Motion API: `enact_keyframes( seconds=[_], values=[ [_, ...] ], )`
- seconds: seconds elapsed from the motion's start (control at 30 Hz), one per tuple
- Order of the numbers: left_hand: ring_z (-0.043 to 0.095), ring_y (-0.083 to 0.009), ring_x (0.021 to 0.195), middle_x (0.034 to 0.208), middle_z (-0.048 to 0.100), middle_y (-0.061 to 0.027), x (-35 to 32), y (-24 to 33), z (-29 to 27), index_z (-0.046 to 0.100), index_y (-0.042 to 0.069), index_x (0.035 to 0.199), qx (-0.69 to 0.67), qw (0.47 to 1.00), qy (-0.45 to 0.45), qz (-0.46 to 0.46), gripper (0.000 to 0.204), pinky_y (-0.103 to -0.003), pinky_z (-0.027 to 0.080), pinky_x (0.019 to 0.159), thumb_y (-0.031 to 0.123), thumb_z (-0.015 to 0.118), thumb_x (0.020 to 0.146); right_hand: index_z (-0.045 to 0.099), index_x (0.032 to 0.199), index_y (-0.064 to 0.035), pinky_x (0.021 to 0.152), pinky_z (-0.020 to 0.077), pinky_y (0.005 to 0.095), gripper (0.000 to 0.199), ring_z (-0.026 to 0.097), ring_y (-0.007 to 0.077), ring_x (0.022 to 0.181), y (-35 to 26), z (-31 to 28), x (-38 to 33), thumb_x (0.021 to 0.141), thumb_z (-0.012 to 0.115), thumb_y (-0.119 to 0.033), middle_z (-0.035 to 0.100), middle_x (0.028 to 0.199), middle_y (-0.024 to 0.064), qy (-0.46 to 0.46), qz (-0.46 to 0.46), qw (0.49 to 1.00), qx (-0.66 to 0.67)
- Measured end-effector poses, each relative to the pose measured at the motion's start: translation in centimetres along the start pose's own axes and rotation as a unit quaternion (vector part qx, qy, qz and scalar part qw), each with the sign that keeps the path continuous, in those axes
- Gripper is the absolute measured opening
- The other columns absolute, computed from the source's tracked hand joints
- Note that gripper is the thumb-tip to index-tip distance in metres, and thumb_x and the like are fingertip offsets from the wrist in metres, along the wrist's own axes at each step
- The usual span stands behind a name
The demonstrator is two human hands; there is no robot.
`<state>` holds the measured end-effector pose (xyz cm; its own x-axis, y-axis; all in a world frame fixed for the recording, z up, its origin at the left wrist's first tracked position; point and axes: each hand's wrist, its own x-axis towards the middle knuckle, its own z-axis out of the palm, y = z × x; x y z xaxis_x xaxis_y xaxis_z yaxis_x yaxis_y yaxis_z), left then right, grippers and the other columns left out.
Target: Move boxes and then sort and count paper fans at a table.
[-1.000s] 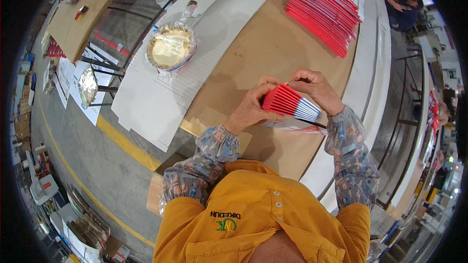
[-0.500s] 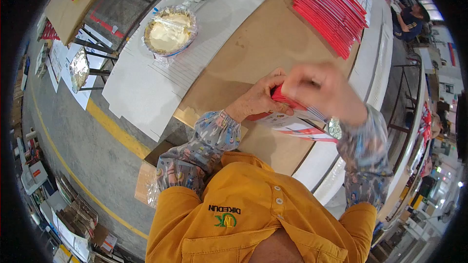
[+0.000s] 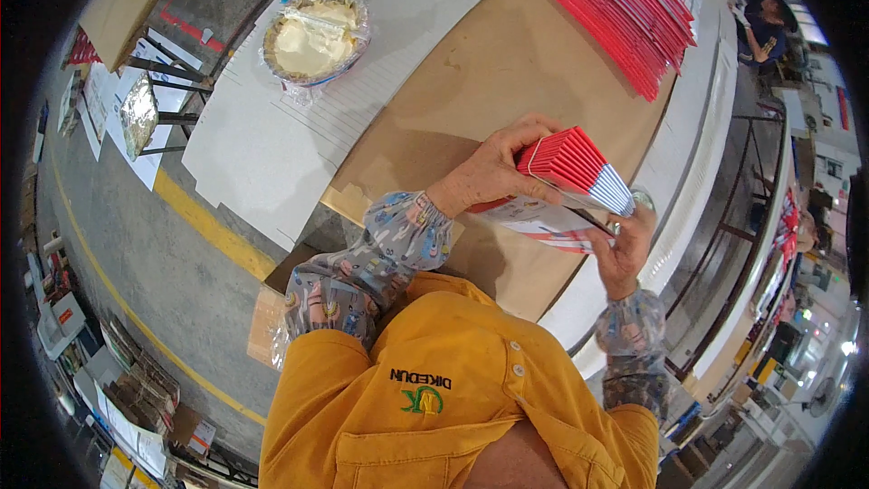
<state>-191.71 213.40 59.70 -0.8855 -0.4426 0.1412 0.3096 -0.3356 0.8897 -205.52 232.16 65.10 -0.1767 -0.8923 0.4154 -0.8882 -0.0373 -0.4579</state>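
Note:
A bundle of red and white folded card sleeves (image 3: 566, 156) is held above the brown table, its edges fanned in even layers. A thin pale band, like a rubber band, crosses its left end. My left hand (image 3: 507, 163) grips that end, thumb below and fingers over the top. At the right end, my right hand (image 3: 625, 249) is closed on the lower corner; its fingertips are partly hidden. Beneath the bundle shows a printed white and red face (image 3: 534, 217). Farther off, a long row of similar red folded pieces (image 3: 625, 23) lies on the table.
Brown card (image 3: 453, 100) covers the table, with white sheets (image 3: 244, 140) along its left. A plastic-wrapped bowl of cream-coloured paste (image 3: 315, 41) stands there, a wrapped brush beside it. A foil-covered piece (image 3: 139, 115) is at far left. Another person (image 3: 763, 36) sits at far right.
My right hand has come down from above the bundle to its lower right corner. The bundle has turned so its layered red and white edges face up. My left hand keeps its hold.

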Motion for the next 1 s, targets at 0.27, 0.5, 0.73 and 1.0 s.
enact_keyframes(
  seconds=[0.27,0.5,0.73,1.0],
  values=[
    [0.055,-0.012,0.101,0.109,0.059,-0.004,-1.4,1.7,1.5,0.05,0.004,0.121,0.008,0.995,0.041,-0.085,0.067,-0.027,0.044,0.09,0.013,0.083,0.064,0.061,0.107,0.0011,0.079,0.0465,0.0264,0.03,0.059,0.0129,0.086,0.7,3.6,2.1,0.078,0.069,-0.005,0.064,0.096,0.0036,0.025,0.264,0.871,0.414],
    [0.052,-0.0191,0.106,0.113,0.053,-0.0124,-7.0,4.4,1.6,0.039,0.003,0.126,0.181,0.97,0.155,0.034,0.075,-0.032,0.042,0.092,0.022,0.081,0.067,0.052,0.119,0.0035,0.09,0.0436,0.0332,0.044,0.056,0.0191,0.103,-1.0,4.0,4.6,0.08,0.067,-0.012,0.059,0.113,0.0094,0.024,0.143,0.856,0.497],
    [0.051,-0.0168,0.108,0.116,0.055,-0.0084,-3.9,1.9,-3.7,0.04,0.004,0.127,0.104,0.936,0.336,-0.003,0.074,-0.031,0.041,0.094,0.008,0.08,0.065,0.05,0.124,0.0024,0.095,0.0383,0.0337,0.04,0.055,0.0206,0.105,4.0,6.4,23.0,0.087,0.058,-0.011,0.056,0.119,0.0119,-0.112,0.128,0.842,0.511],
    [0.053,-0.0161,0.11,0.118,0.056,-0.006,-7.0,4.2,-5.8,0.042,0.005,0.128,-0.163,0.805,0.537,0.193,0.066,-0.033,0.041,0.096,-0.004,0.071,0.069,0.034,0.136,0.0015,0.107,0.0272,0.0389,0.059,0.039,0.0271,0.127,7.4,8.0,32.8,0.09,0.052,-0.031,0.042,0.135,0.0171,-0.275,-0.022,0.913,0.3]
  ],
)
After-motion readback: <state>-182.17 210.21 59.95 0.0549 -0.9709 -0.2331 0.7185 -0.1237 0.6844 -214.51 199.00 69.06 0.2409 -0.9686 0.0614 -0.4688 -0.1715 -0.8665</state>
